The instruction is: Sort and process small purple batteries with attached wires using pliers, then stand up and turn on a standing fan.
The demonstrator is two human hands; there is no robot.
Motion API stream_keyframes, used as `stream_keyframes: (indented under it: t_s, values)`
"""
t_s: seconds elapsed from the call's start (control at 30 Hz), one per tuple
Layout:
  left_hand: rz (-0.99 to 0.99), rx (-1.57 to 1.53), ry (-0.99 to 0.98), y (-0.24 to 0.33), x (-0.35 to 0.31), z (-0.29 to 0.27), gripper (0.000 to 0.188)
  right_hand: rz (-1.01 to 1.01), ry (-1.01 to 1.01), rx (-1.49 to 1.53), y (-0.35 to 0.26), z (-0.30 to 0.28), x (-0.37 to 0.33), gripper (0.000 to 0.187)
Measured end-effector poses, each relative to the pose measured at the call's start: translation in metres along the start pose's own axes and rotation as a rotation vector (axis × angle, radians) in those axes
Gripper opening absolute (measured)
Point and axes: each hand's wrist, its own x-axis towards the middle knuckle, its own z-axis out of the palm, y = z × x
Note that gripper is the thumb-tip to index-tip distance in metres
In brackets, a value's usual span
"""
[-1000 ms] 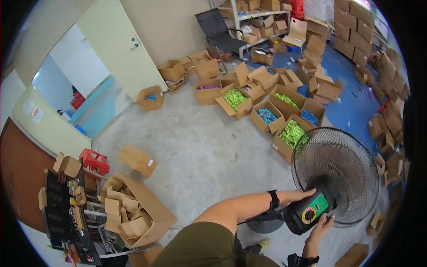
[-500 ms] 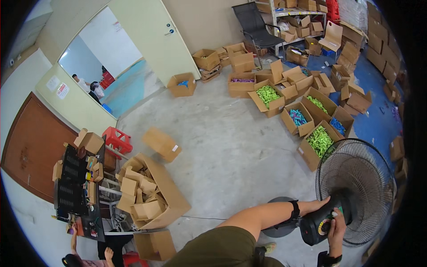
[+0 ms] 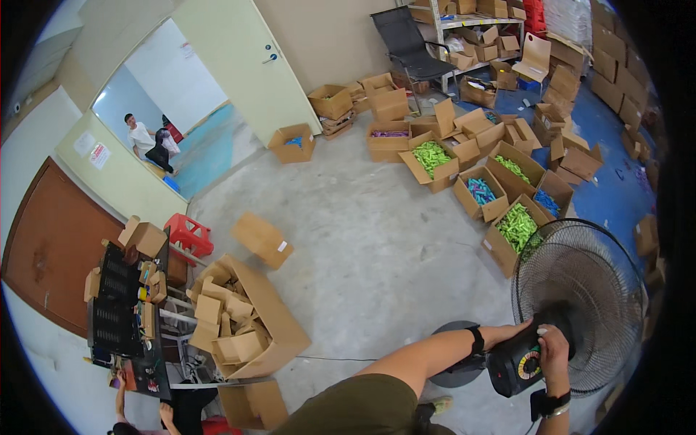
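Observation:
Both hands are at the black motor housing of a pedestal fan [image 3: 515, 366], whose round wire cage [image 3: 580, 290] faces away from me on the right. My left hand [image 3: 505, 334], its arm reaching across from the lower middle, grips the near left side of the housing; its fingertips are partly hidden behind it. From the lower right comes my right hand [image 3: 554, 349], closed on the back of the housing beside a coloured round dial. The fan's dark round base [image 3: 457, 355] stands on the floor below my left forearm.
Open cartons of green pieces [image 3: 518, 228] stand beyond the fan. A large carton [image 3: 279, 330] full of cardboard is at left, near a cluttered bench [image 3: 148, 348] where another person's hand [image 3: 122, 380] works. A cord [image 3: 333, 358] crosses the floor. Someone [image 3: 141, 138] stands in the doorway.
The view has shifted slightly. Both my hands stay on the fan housing; the right has shifted a little toward the left one. The person in the doorway has come farther into view.

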Motion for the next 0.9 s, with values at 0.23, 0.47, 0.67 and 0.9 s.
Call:
stream_keyframes:
  t_s: [0.23,0.47,0.67,0.9]
  values:
    - [0.008,-0.039,-0.028,-0.004,-0.004,-0.005,0.071,-0.023,0.010,-0.067,-0.005,0.006,0.018,0.016]
    - [-0.014,-0.012,0.002,-0.004,-0.002,0.003,0.080,0.032,0.012,-0.084,-0.001,0.006,0.013,0.019]
    - [-0.068,-0.027,-0.006,-0.006,-0.001,-0.004,0.082,0.034,0.007,-0.091,-0.005,0.008,0.017,0.017]
    - [-0.122,-0.036,-0.027,-0.002,-0.001,-0.002,0.080,0.031,0.018,-0.116,-0.007,0.007,0.020,0.015]
